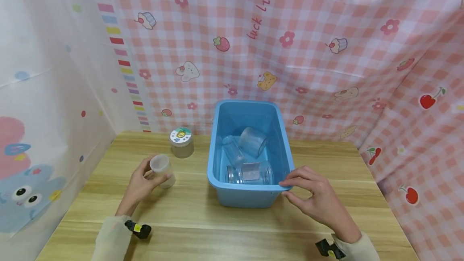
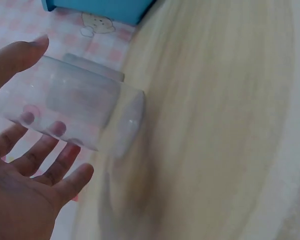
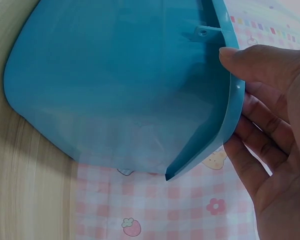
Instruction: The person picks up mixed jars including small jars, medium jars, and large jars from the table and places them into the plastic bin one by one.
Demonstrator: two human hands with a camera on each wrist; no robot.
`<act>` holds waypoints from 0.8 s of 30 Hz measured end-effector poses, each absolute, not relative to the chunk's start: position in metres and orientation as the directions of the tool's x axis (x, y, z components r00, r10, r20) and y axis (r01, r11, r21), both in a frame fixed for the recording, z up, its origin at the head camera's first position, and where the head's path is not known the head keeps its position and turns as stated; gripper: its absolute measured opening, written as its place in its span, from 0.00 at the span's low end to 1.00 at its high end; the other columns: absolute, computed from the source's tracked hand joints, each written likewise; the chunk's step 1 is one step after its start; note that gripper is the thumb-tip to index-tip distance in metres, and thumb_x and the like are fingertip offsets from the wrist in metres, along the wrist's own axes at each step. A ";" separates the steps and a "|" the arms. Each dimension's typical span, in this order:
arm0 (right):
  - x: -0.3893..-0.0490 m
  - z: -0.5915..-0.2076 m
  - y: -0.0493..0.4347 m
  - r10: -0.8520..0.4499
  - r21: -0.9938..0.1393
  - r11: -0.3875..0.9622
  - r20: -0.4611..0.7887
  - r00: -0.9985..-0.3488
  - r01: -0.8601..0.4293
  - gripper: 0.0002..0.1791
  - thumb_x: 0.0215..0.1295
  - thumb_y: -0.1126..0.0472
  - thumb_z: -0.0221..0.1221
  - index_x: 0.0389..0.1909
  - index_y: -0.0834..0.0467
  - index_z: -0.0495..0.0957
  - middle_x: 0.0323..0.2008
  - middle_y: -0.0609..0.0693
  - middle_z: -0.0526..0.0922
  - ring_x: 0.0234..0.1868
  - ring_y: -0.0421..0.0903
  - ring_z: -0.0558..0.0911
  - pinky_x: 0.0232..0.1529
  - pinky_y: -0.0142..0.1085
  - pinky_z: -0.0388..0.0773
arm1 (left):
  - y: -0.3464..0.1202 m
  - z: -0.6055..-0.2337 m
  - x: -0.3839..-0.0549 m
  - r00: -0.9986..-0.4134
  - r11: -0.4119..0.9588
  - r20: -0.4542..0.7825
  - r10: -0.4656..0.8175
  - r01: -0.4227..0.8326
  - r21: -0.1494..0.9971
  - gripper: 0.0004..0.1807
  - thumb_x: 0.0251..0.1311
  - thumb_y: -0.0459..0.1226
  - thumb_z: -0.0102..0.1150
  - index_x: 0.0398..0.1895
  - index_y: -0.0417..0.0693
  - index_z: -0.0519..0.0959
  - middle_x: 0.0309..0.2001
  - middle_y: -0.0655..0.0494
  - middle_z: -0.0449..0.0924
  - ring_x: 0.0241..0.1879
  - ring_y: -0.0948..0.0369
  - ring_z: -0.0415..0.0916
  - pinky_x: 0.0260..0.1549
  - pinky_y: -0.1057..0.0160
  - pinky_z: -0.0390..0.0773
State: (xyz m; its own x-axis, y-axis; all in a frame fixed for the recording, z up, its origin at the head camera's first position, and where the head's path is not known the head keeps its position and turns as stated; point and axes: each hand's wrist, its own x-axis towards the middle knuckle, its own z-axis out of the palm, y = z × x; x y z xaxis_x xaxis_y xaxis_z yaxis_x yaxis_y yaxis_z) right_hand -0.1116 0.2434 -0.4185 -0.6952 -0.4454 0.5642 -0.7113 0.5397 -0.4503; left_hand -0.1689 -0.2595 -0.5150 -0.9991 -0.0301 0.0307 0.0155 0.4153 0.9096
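Observation:
My left hand [image 1: 143,180] curls round a translucent, cylindrical plastic jar [image 1: 163,171], thumb on the near side. In the left wrist view the jar [image 2: 75,100] lies between the thumb and fingers, its end close to the tabletop. The right hand [image 1: 313,194] grips the front right corner of a blue plastic bin [image 1: 250,196]. In the right wrist view, my thumb presses the outside of the bin's rim [image 3: 234,105], with the fingers on the other side. Inside the bin lie a clear wide jar [image 1: 253,141], a narrow clear bottle [image 1: 233,151] and a labelled clear jar [image 1: 266,173].
A squat jar [image 1: 182,143] with a printed lid stands on the wooden table [image 1: 188,233], behind the left hand. Pink checked cloth [image 1: 232,63] hangs along the table's back and right edges. A white patterned cloth [image 1: 69,75] hangs on the left.

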 end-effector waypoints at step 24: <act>-0.110 -0.419 0.243 -0.427 -0.472 0.557 0.543 -0.723 -0.683 0.16 0.52 0.65 0.77 0.42 0.47 0.89 0.42 0.38 0.85 0.48 0.37 0.80 0.50 0.18 0.77 | -0.257 -0.523 -0.166 -0.998 0.423 0.043 -0.047 0.019 0.906 0.42 0.59 0.41 0.74 0.74 0.45 0.65 0.67 0.44 0.73 0.63 0.59 0.70 0.64 0.62 0.80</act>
